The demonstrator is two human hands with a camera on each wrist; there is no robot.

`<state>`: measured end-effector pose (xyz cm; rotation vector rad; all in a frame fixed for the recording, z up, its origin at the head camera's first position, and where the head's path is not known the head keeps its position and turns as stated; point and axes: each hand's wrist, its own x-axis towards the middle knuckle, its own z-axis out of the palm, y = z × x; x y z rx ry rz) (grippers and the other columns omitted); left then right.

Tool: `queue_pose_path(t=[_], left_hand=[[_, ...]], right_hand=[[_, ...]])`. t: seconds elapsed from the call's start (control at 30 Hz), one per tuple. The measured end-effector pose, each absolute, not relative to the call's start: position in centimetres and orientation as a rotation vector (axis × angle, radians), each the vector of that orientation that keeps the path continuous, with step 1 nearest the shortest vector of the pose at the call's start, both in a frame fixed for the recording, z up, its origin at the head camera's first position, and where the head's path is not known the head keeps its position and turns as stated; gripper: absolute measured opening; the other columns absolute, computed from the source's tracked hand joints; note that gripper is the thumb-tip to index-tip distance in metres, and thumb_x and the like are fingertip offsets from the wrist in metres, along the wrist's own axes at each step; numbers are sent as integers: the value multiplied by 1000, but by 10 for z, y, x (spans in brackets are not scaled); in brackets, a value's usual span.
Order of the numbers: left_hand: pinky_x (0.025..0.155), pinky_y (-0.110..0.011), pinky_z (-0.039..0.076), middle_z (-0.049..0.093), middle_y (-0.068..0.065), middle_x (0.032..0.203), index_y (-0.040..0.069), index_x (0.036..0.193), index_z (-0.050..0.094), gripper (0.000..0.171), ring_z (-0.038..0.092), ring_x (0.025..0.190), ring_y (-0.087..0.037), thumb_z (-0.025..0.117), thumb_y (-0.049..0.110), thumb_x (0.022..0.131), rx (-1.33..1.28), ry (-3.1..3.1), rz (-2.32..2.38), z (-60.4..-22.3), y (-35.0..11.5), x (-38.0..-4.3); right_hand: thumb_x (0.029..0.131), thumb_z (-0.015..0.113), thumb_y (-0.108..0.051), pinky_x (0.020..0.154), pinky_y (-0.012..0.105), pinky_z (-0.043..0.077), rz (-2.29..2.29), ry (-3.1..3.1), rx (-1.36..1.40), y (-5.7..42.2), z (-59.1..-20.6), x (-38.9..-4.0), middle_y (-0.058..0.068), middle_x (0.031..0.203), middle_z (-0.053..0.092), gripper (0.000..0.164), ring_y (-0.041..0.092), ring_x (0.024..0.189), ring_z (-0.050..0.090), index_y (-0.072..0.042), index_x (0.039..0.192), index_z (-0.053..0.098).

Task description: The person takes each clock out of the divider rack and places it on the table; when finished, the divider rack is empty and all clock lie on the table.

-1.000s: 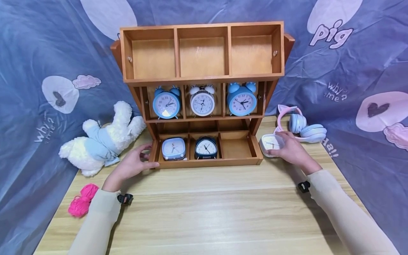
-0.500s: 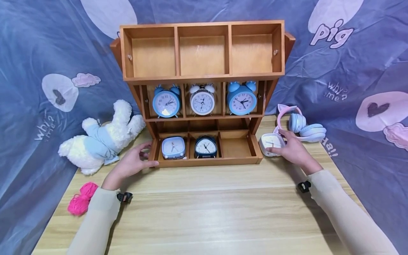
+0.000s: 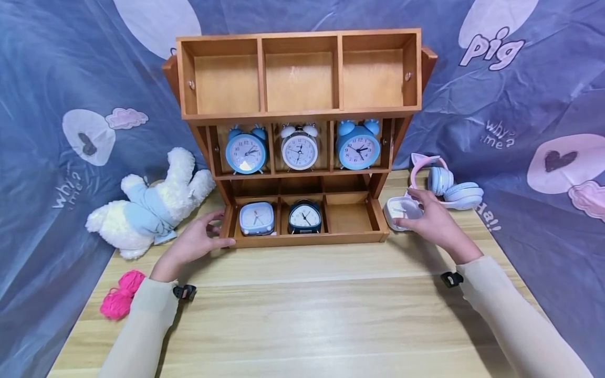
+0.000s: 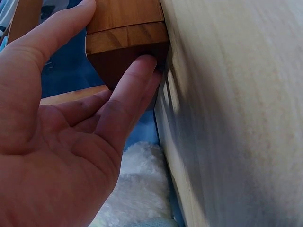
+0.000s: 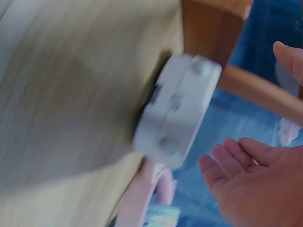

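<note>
In the head view my left hand [image 3: 195, 242] holds the lower left corner of a wooden shelf [image 3: 312, 240]. The left wrist view shows its thumb on one face of the corner [image 4: 127, 38] and its fingers against the end. Beside the shelf's right end a small white alarm clock [image 3: 402, 211] stands on the table. My right hand [image 3: 437, 220] is over that clock, fingers and thumb spread. In the right wrist view a gap lies between the fingers and the white clock [image 5: 177, 109]. A pale blue clock [image 3: 257, 218] and a dark teal clock [image 3: 304, 217] sit in the bottom tier.
Three twin-bell clocks stand in the middle tier, among them a white one [image 3: 300, 149]. Pink cat-ear headphones [image 3: 439, 181] lie behind my right hand. On the left are a white plush toy [image 3: 151, 202] and pink yarn [image 3: 123, 295]. A printed blue cloth [image 3: 520, 105] hangs behind.
My right hand's fingers have come away from the white clock and spread, the hand lifting slightly. The clock stays beside the shelf. My left hand keeps its place on the corner.
</note>
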<state>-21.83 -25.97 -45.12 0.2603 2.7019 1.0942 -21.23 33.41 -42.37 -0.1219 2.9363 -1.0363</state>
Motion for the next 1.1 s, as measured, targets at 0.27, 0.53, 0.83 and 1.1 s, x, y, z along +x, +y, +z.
queue_pose_path(t=[0.27, 0.53, 0.83, 1.1], left_hand=[[103, -55, 61, 67, -31, 148, -1, 170, 40, 98, 69, 133, -47, 91, 37, 96, 270, 2704, 1098, -454, -261, -219], [104, -56, 62, 66, -32, 150, 0, 172, 38, 100, 68, 134, -48, 91, 38, 96, 268, 2703, 1100, -455, -262, -218], [104, -56, 62, 66, -32, 150, -1, 171, 39, 100, 69, 134, -48, 91, 37, 96, 272, 2709, 1098, -454, -261, -219], [108, -59, 59, 65, -32, 151, -1, 171, 38, 100, 68, 136, -47, 91, 38, 96, 267, 2702, 1098, -455, -260, -219]], right_hand=[[92, 94, -31, 128, 70, 37, -1152, 2889, -284, 299, -410, -202, 33, 171, 44, 102, 56, 154, 47, 6, 168, 39], [92, 94, -27, 124, 68, 45, -1183, 2848, -377, 267, -418, -197, 29, 164, 50, 96, 58, 147, 56, 4, 167, 43], [92, 94, -30, 127, 65, 42, -1237, 2769, -406, 233, -430, -205, 24, 166, 50, 94, 51, 150, 54, 3, 166, 46], [92, 93, -36, 121, 65, 49, -1271, 2721, -399, 204, -437, -211, 19, 163, 53, 88, 53, 147, 58, -4, 164, 54]])
